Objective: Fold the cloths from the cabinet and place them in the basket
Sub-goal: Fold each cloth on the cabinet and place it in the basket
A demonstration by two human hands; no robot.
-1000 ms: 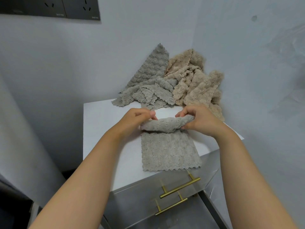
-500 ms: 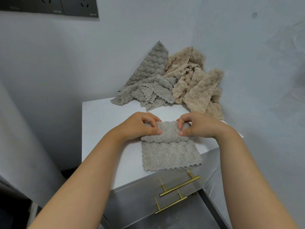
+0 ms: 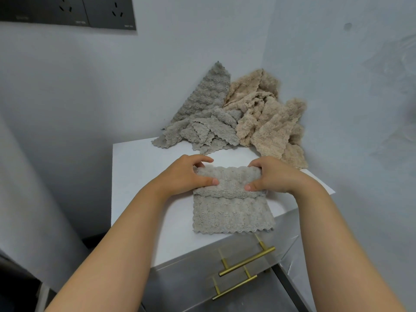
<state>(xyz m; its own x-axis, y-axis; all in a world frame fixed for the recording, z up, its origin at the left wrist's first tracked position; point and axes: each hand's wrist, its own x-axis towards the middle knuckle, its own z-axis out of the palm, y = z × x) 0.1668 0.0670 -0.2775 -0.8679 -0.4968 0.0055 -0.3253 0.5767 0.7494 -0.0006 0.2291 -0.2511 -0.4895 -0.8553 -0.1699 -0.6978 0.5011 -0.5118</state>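
Looking down from the head view at a white bench [image 3: 137,172] set into a corner between pale walls.

Gripping a grey cloth [image 3: 231,215] at both ends of its far fold. Clamping the left end with the left hand [image 3: 186,176], with the thumb on top and the fingers curled over the far edge. Doing the same at the right end with the right hand [image 3: 274,176], thumb pressing on the flap and fingers hooked over the back. Closing each grip firmly on the cloth.

Holding the far part of the cloth doubled over toward the near part, with the flap's scalloped hem crossing roughly midway. Resting the near half flat on the bench, with its front hem just at the bench's front edge.

Facing, at the back of the bench, a loose heap of grey cloths [image 3: 202,124] leaning on the wall. Finding it touching a crumpled heap of beige cloths [image 3: 270,124] in the corner to its right. Seeing both heaps just behind the hands, not touching the held cloth.

Seeing, below the bench's front edge, a grey cabinet front [image 3: 186,282] with two brass bar handles [image 3: 247,261], one above the other. Possibly looking at clear film over that front, though hard to tell from this angle.

Catching two dark wall sockets [image 3: 67,10] at the top left.
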